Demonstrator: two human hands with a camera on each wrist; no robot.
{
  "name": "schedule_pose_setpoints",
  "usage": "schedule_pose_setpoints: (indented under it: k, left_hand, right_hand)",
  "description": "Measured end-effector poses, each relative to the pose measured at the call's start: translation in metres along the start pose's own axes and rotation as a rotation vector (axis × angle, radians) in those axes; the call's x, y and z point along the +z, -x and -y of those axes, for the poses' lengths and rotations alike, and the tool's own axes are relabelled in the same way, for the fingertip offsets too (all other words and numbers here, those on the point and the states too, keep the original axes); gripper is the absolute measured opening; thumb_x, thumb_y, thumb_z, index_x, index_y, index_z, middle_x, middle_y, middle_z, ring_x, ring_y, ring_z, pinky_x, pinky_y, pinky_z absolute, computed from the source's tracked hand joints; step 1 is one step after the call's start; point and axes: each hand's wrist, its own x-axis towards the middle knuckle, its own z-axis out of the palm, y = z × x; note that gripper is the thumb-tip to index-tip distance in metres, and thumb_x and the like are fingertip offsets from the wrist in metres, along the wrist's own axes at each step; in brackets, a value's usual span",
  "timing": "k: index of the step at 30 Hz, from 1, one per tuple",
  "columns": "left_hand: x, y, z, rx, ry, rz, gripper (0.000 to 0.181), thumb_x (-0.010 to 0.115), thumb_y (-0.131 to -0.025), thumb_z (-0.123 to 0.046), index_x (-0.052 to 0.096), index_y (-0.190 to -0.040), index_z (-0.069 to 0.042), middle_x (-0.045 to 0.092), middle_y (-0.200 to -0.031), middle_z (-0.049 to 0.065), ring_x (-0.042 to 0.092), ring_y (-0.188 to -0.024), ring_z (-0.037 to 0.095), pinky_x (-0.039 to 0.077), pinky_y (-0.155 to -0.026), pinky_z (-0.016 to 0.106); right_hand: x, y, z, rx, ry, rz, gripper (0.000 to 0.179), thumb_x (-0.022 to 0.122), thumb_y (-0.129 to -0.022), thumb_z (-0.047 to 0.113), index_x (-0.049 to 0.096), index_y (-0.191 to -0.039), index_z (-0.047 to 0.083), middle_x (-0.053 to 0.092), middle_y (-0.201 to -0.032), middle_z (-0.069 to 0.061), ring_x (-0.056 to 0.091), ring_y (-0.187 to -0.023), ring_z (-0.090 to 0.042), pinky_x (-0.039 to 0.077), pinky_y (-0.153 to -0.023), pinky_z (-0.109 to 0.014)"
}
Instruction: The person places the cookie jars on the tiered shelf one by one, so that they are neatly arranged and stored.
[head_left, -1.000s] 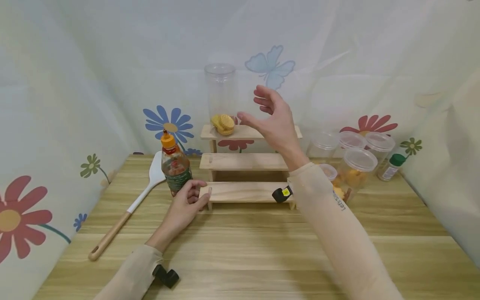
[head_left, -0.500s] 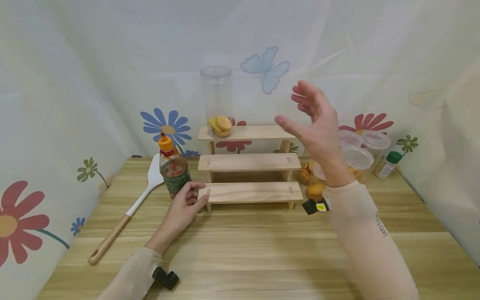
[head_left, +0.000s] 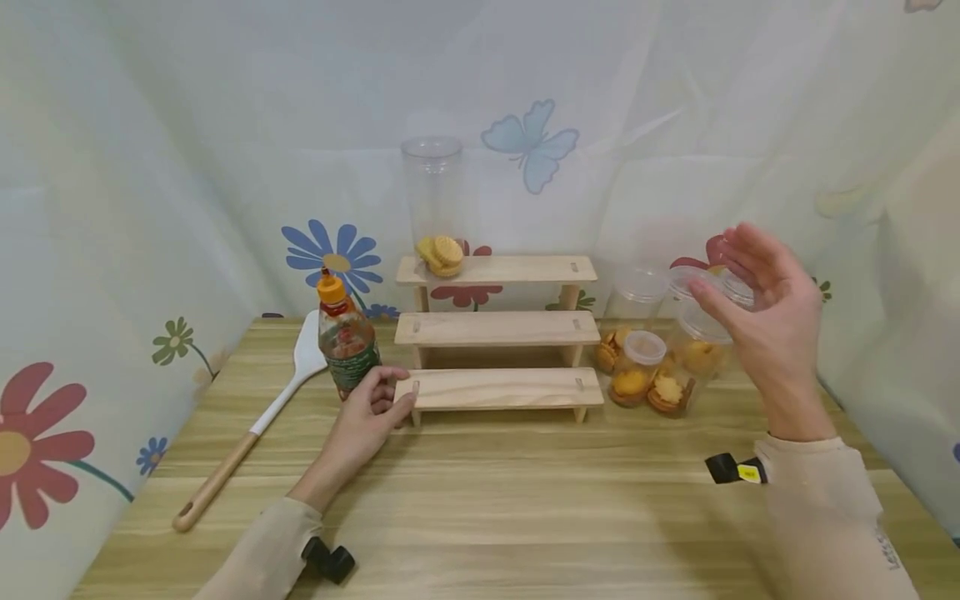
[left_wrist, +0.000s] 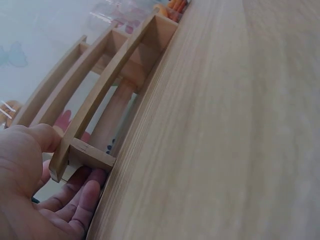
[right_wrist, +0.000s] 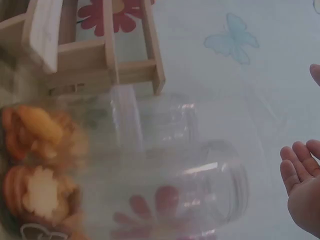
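Note:
A three-tier wooden stand [head_left: 498,388] rises in the middle of the table. My left hand [head_left: 367,421] grips the left end of its lowest step; in the left wrist view the thumb lies against the step [left_wrist: 100,112] and the fingers curl underneath. On the top tier, at the left, a tall clear jar [head_left: 433,187] holds a few yellow cookies. My right hand [head_left: 776,321] hangs in the air at the right, fingers spread from the thumb, holding nothing. It is nearest to several clear lidded jars [head_left: 643,287] of cookies, partly hiding them. The right wrist view shows jars [right_wrist: 220,182] beside it.
A sauce bottle [head_left: 348,346] with an orange cap stands left of the stand, close to my left hand. Farther left lies a white spatula [head_left: 281,396] with a wooden handle. Flowered cloth [head_left: 247,167] hangs around the table's back and sides.
My right hand has moved right and down, from beside the jar on the top tier to the jars at the right. My left hand stays on the lowest step.

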Motion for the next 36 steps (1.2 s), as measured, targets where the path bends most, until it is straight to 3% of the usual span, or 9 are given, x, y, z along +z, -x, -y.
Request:
schedule_pose_setpoints:
  k: [6, 12, 20, 26, 30, 36]
  left_hand:
    - [0.000, 0.001, 0.000, -0.005, 0.002, 0.004, 0.043, 0.074, -0.111, -0.029, 0.059, -0.147, -0.013, 0.071, -0.109, 0.018, 0.071, -0.090, 0.027, 0.060, -0.075, 0.033]
    - [-0.001, 0.002, 0.001, -0.003, 0.004, 0.000, 0.044, 0.075, -0.111, -0.028, 0.059, -0.148, -0.012, 0.070, -0.108, 0.017, 0.071, -0.091, 0.029, 0.060, -0.075, 0.033]
    - [0.000, 0.002, 0.003, -0.007, -0.009, 0.007, 0.043, 0.074, -0.111, -0.028, 0.059, -0.147, -0.011, 0.070, -0.106, 0.017, 0.070, -0.088, 0.026, 0.058, -0.074, 0.031]
    - [0.000, 0.001, 0.001, 0.004, -0.027, 0.000, 0.040, 0.073, -0.112, -0.028, 0.060, -0.146, -0.013, 0.069, -0.108, 0.015, 0.068, -0.091, 0.026, 0.054, -0.072, 0.029]
    - [0.000, 0.001, -0.001, 0.001, -0.022, 0.007, 0.042, 0.073, -0.112, -0.029, 0.059, -0.147, -0.012, 0.067, -0.108, 0.015, 0.066, -0.090, 0.025, 0.053, -0.072, 0.029]
    - [0.000, 0.001, 0.000, -0.006, -0.012, -0.001, 0.044, 0.074, -0.111, -0.029, 0.059, -0.149, -0.013, 0.067, -0.109, 0.015, 0.065, -0.090, 0.024, 0.052, -0.071, 0.028]
  right_hand:
    - [-0.033, 0.015, -0.022, 0.124, 0.251, -0.031, 0.069, 0.089, -0.092, -0.004, 0.064, -0.154, 0.011, 0.070, -0.144, 0.002, 0.063, -0.131, -0.012, 0.047, -0.113, -0.014]
    - [-0.046, 0.033, -0.047, 0.221, 0.357, 0.004, 0.076, 0.088, -0.097, 0.006, 0.054, -0.164, 0.015, 0.063, -0.154, -0.001, 0.060, -0.135, -0.010, 0.045, -0.112, -0.011]
    - [-0.047, 0.048, -0.070, 0.244, 0.400, 0.029, 0.077, 0.088, -0.097, 0.006, 0.050, -0.164, 0.006, 0.062, -0.154, -0.003, 0.060, -0.129, -0.003, 0.046, -0.106, -0.008]
    - [-0.048, 0.051, -0.079, 0.285, 0.417, 0.057, 0.079, 0.090, -0.097, 0.013, 0.049, -0.166, 0.010, 0.064, -0.147, 0.001, 0.060, -0.125, -0.002, 0.048, -0.098, -0.007]
    - [-0.050, 0.054, -0.084, 0.318, 0.459, 0.076, 0.079, 0.089, -0.099, 0.019, 0.048, -0.166, 0.012, 0.062, -0.147, 0.004, 0.057, -0.125, -0.004, 0.046, -0.102, -0.011]
    - [-0.051, 0.055, -0.090, 0.313, 0.437, 0.103, 0.076, 0.090, -0.098, 0.017, 0.050, -0.162, 0.010, 0.062, -0.142, 0.009, 0.057, -0.124, -0.005, 0.046, -0.099, -0.010]
